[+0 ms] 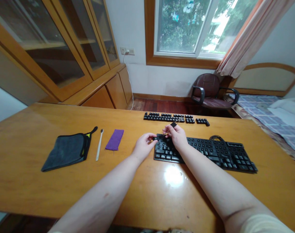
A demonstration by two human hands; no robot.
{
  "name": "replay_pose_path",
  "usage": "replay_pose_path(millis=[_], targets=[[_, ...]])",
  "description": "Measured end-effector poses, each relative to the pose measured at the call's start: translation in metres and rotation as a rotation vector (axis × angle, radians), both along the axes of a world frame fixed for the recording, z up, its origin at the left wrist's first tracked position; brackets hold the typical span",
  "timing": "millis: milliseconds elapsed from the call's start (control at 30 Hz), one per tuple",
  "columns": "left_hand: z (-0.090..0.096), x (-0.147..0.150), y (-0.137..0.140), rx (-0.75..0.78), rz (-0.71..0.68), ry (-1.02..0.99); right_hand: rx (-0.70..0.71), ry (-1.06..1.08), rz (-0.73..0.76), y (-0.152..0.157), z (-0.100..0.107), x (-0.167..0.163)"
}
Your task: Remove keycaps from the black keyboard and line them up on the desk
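A black keyboard (211, 150) lies on the table, many of its upper keys bare of caps and several caps still on lower down. The fingers and thumb of my left hand (144, 145) close around its upper left corner; whether a loose cap is also between them I cannot make out. Over the keyboard's left part, my right hand (177, 136) is closed on a keycap puller (173, 124) with a black grip and thin wires. Removed keycaps (163, 117) stand in rows beyond the keyboard.
To the left lie a purple cloth (115, 139), a white toothbrush (99, 147) and a folded grey cloth (67, 150). The keyboard's coiled cable (216, 138) sits behind it. Past the wooden table (142, 194) are an office chair (208, 90) and a glass-door cabinet (89, 76).
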State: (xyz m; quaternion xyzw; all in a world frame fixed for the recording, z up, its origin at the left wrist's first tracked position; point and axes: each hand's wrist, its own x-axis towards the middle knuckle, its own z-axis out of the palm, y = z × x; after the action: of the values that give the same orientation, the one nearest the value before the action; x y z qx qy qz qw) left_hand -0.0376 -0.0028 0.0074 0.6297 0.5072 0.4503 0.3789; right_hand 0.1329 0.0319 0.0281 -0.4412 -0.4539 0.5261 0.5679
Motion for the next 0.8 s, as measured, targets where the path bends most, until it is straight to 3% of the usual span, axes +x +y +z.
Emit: replay_pose_path(millis=[133,167,233,333,467,633,800], targets=[[0.017,-0.013,0.011,0.039,0.129,0.12,0.043,-0.047,-0.026,0.0,-0.001,0.002],[0.023,-0.017,0.018,0.055,0.166,0.247,0.053,-0.059,-0.025,0.0,-0.001,0.002],[0.035,-0.025,0.04,0.042,0.174,0.474,0.067,-0.087,-0.019,0.0,-0.001,0.002],[0.042,-0.033,0.078,0.029,0.209,0.547,0.079,-0.136,-0.01,-0.001,0.0,0.002],[0.029,-0.033,0.108,0.003,0.286,0.614,0.076,-0.17,-0.007,-0.002,-0.001,0.002],[0.005,-0.031,0.111,-0.012,0.229,0.653,0.055,-0.174,-0.009,-0.004,0.0,0.001],[0.001,-0.039,0.112,0.049,0.191,0.67,0.062,-0.202,0.013,-0.005,0.001,-0.001]])
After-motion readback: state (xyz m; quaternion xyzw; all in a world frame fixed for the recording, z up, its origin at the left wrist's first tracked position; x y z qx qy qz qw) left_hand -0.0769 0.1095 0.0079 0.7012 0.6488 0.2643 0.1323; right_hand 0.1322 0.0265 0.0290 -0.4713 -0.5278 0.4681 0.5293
